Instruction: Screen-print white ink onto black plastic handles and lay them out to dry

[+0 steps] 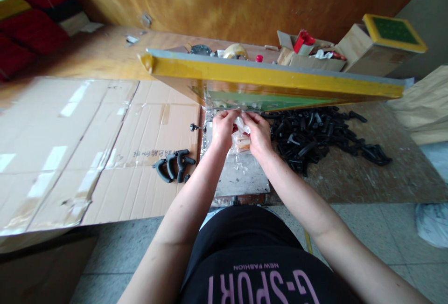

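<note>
My left hand [224, 130] and my right hand [259, 132] are close together under the lower edge of a raised screen-printing frame [276, 76]. Their fingers pinch a crumpled white tissue [242, 126] between them. The frame has a yellow-taped border and a green mesh, and tilts up away from me. Below the hands lies a flat metal base plate [238, 176], with a taped, clear-wrapped block [240, 143] partly hidden by the fingers. The fingertips are partly out of sight near the mesh.
Black curved plastic parts [315, 136] are heaped right of the plate. Several more [173, 164] lie left on flattened cardboard [147, 117]. A black knob [193, 127] juts from the plate's left side. Open cardboard boxes [315, 61] and a tape roll [235, 51] stand behind the frame.
</note>
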The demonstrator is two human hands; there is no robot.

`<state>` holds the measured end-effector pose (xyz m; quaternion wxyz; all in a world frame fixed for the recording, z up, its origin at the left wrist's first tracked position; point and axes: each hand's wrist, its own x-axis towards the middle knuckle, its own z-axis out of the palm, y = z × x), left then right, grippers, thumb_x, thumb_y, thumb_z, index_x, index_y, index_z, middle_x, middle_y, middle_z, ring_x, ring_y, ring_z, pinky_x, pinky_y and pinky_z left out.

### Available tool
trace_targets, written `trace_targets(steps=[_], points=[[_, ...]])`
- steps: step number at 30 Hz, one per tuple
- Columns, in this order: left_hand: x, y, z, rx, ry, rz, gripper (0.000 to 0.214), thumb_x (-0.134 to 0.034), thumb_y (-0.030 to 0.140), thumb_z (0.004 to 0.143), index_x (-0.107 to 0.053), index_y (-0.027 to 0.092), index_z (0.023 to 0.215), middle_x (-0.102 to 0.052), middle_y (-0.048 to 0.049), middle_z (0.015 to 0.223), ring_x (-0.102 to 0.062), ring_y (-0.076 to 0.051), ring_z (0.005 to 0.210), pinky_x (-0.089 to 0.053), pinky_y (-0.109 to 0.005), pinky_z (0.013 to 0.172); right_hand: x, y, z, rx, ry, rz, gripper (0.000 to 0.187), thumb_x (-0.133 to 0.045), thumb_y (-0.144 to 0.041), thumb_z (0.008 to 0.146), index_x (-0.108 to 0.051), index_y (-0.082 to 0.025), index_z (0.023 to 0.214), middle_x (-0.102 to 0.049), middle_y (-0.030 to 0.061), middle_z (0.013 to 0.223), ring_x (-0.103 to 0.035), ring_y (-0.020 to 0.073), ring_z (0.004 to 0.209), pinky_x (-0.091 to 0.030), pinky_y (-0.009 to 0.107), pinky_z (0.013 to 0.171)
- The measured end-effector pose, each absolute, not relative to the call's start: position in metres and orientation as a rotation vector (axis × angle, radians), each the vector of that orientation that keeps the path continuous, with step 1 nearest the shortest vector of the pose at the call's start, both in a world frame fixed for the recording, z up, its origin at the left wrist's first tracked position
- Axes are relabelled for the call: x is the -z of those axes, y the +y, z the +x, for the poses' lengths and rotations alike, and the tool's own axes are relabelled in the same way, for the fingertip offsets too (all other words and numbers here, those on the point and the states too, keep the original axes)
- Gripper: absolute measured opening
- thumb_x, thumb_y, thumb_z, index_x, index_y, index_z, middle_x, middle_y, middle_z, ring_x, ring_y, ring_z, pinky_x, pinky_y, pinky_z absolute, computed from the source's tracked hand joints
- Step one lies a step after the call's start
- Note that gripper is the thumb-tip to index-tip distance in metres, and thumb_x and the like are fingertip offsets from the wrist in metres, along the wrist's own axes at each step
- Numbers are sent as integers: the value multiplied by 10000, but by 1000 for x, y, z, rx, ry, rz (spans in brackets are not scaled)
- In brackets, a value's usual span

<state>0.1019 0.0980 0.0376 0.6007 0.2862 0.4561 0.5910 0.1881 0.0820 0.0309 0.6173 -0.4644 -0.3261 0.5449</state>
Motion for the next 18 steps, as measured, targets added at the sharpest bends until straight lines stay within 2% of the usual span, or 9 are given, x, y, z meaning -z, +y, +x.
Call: trace_targets(steps=[18], points=[[-38, 96, 103, -1361, 1047, 691, 181, -731, 315, 644, -630, 167, 668, -530, 44, 541, -448, -63, 448, -345, -206, 454, -28, 80, 190, -1250, -763, -1068, 252, -767, -427, 678, -673, -239, 817, -692, -5, 809, -622, 139, 764, -499, 260, 624]])
